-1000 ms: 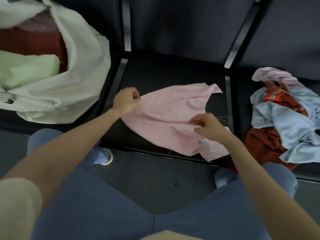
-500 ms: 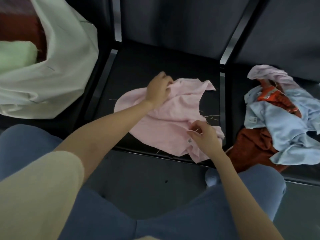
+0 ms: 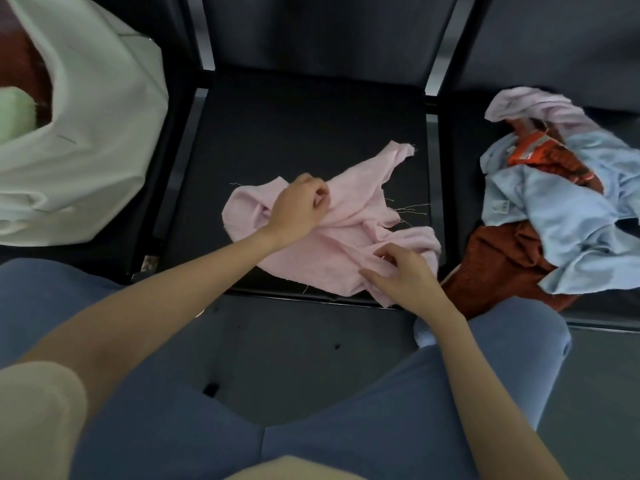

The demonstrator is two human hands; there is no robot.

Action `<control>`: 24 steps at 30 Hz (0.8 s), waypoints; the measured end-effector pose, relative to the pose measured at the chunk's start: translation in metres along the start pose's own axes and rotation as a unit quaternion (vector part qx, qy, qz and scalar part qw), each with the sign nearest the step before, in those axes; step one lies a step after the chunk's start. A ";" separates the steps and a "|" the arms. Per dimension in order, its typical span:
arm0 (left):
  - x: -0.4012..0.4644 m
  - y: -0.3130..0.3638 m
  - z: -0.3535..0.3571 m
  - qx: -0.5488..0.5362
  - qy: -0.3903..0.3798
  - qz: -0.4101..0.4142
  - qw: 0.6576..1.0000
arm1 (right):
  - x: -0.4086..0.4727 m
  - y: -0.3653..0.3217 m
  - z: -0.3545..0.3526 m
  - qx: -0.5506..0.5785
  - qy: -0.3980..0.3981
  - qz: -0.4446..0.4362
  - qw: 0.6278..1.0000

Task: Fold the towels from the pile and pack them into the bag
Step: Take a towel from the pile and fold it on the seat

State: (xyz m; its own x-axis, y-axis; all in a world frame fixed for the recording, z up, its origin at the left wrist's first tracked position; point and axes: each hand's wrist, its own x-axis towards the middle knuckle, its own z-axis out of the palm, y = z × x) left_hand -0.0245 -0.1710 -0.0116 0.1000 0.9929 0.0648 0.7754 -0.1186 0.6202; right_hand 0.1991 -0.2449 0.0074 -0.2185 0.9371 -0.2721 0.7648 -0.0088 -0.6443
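A pink towel (image 3: pixel 349 216) lies crumpled on the black middle seat (image 3: pixel 294 133). My left hand (image 3: pixel 299 211) pinches a fold of it near its middle. My right hand (image 3: pixel 401 273) grips its near right edge. The towel pile (image 3: pixel 568 209) sits on the right seat: light blue, rust-brown, orange and pink cloths tangled together. The cream bag (image 3: pixel 100 133) stands open on the left seat, with a folded green towel (image 3: pixel 15 112) and a dark red one inside.
Black chair backs (image 3: pixel 318 32) rise behind the seats, with metal frame bars (image 3: pixel 445 46) between them. My knees in blue trousers (image 3: pixel 311 410) fill the foreground. A grey floor gap (image 3: pixel 294 327) lies between knees and seat.
My left hand has carried the towel's left corner rightward across the cloth, bunching it. My right hand stayed at the near right edge. The camera view shifted left to right.
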 end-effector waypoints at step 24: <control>-0.034 -0.011 -0.022 0.109 -0.020 -0.080 0.991 | 0.015 0.000 0.005 0.181 0.182 -0.093 0.962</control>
State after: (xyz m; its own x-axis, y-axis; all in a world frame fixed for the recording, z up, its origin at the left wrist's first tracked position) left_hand -0.0502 -0.2027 -0.0040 -0.0138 0.9985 -0.0533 0.8990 0.0358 0.4365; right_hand 0.1929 -0.2329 0.0005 -0.0536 0.9936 0.0990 0.4566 0.1126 -0.8825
